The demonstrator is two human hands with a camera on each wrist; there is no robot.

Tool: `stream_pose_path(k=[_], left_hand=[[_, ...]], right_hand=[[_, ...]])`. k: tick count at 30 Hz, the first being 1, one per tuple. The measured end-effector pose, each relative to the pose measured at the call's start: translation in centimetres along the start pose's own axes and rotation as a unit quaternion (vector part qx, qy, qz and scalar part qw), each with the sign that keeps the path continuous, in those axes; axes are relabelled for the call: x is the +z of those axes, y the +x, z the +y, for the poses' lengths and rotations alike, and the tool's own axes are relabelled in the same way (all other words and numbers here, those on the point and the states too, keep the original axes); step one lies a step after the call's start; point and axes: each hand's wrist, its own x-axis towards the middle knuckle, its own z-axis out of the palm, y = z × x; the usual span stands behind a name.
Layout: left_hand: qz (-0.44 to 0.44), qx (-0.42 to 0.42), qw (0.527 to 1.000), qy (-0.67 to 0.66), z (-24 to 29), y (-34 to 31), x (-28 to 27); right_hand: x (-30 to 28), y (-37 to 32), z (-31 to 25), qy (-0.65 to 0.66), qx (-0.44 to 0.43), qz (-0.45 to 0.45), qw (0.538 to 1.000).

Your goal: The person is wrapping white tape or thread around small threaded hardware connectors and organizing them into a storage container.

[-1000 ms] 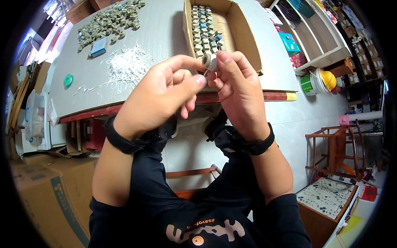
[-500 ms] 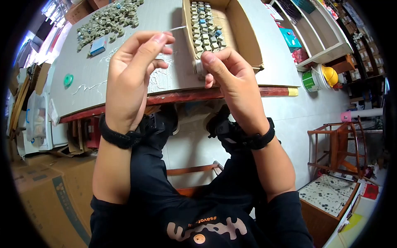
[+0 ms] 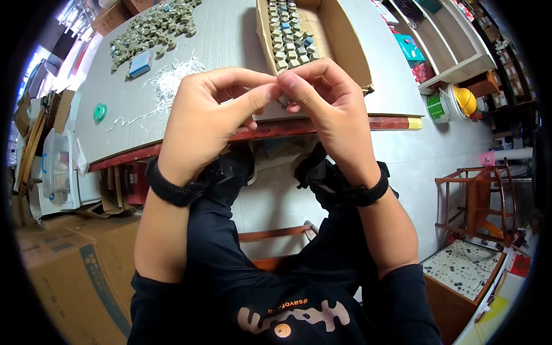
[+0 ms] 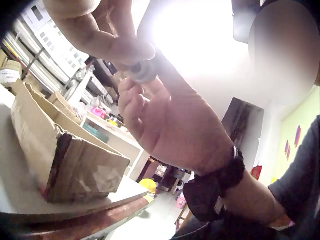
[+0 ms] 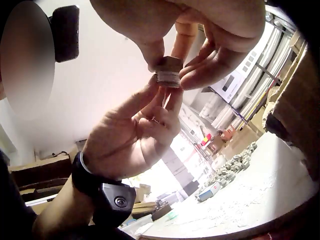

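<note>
Both hands meet in front of the cardboard box. In the right wrist view, a small hex-headed threaded fitting [image 5: 170,64] stands between them, its lower part wound with white tape [image 5: 168,77]. My right hand [image 3: 336,106] pinches the hex end between thumb and fingers. From the other side, my left hand [image 3: 213,115] has its thumb and forefinger on the white-wound end, the rest of its fingers curled loosely. The left wrist view shows the round hollow end of the fitting [image 4: 144,71] by the fingertips. In the head view, fingers mostly hide it.
An open cardboard box [image 3: 339,40] on the table holds rows of similar fittings [image 3: 286,34]. Farther left lie a heap of loose fittings [image 3: 158,29], a small blue box [image 3: 141,63], tangled white strands [image 3: 172,86] and a green ring [image 3: 100,112]. The table's red edge [image 3: 276,129] runs below my hands.
Half a second ago my left hand was drawn away to the left, a short white strand at its fingertips. It has come back to the fitting, which my right hand has kept hold of throughout.
</note>
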Motion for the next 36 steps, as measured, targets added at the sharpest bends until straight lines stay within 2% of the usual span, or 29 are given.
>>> stream_pose_path(k=[6,12,15,20,23,26,29,32,36], left_hand=[[0.027,0.013,0.998,0.064,-0.2,0.0,0.2],[0.056,0.016,0.997,0.049,-0.6,0.1,0.1],[0.062,-0.002,0.997,0.046,-0.7,0.1,0.0],[0.053,-0.013,0.998,0.044,-0.8,0.0,-0.1],[0.069,0.026,0.997,0.000,-1.3,0.1,-0.4],[0.010,0.077,0.996,-0.038,-0.3,-0.3,-0.1],[0.012,0.059,0.998,0.009,0.8,-1.0,0.7],[0.057,0.183,0.979,0.065,0.4,-1.0,1.0],[0.060,0.272,0.948,0.154,0.1,-0.7,0.7]], right_hand=[[-0.2,-0.1,-0.2,0.008,0.025,-0.038,0.999],[-0.9,-0.1,-1.2,0.114,0.066,-0.084,0.988],[-1.3,0.1,-0.9,0.198,0.068,-0.074,0.975],[-2.4,0.5,-0.9,0.266,0.041,-0.077,0.960],[-2.2,0.6,-0.9,0.237,0.025,-0.058,0.969],[-1.9,0.6,-0.8,0.205,0.024,-0.066,0.976],[-1.8,0.6,-0.8,0.200,0.023,-0.086,0.976],[-1.7,0.5,-0.7,0.193,0.017,-0.091,0.977],[-1.6,0.5,-0.6,0.179,0.028,-0.089,0.979]])
